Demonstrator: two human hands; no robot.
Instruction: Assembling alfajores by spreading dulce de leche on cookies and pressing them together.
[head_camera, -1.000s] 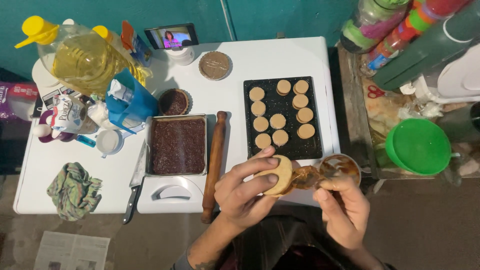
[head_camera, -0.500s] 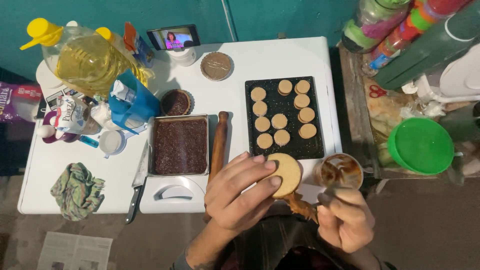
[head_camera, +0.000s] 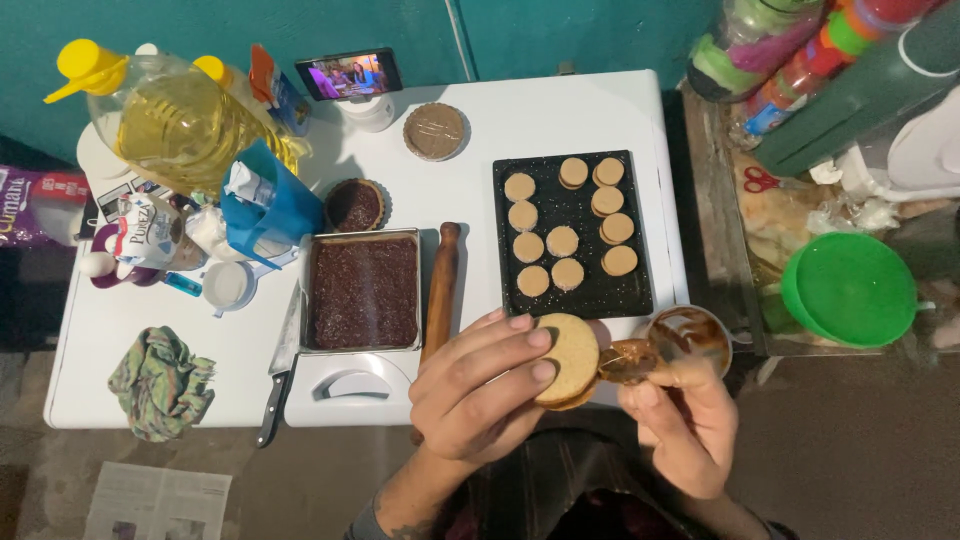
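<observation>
Your single head camera looks almost straight down from well above the white surface (head_camera: 600, 110), taking in its whole top, with your two hands close under the lens at the bottom edge.

We see a matt, smooth biscuit (head_camera: 570, 357), a glossy brown-smeared spoon (head_camera: 628, 362), a smooth wooden rolling pin (head_camera: 441, 280), a dark metal tray (head_camera: 575, 290), and crumpled cloth (head_camera: 160, 382) near left.

Round tan sandwich cookie (head_camera: 568, 358), perhaps caramel-filled
</observation>
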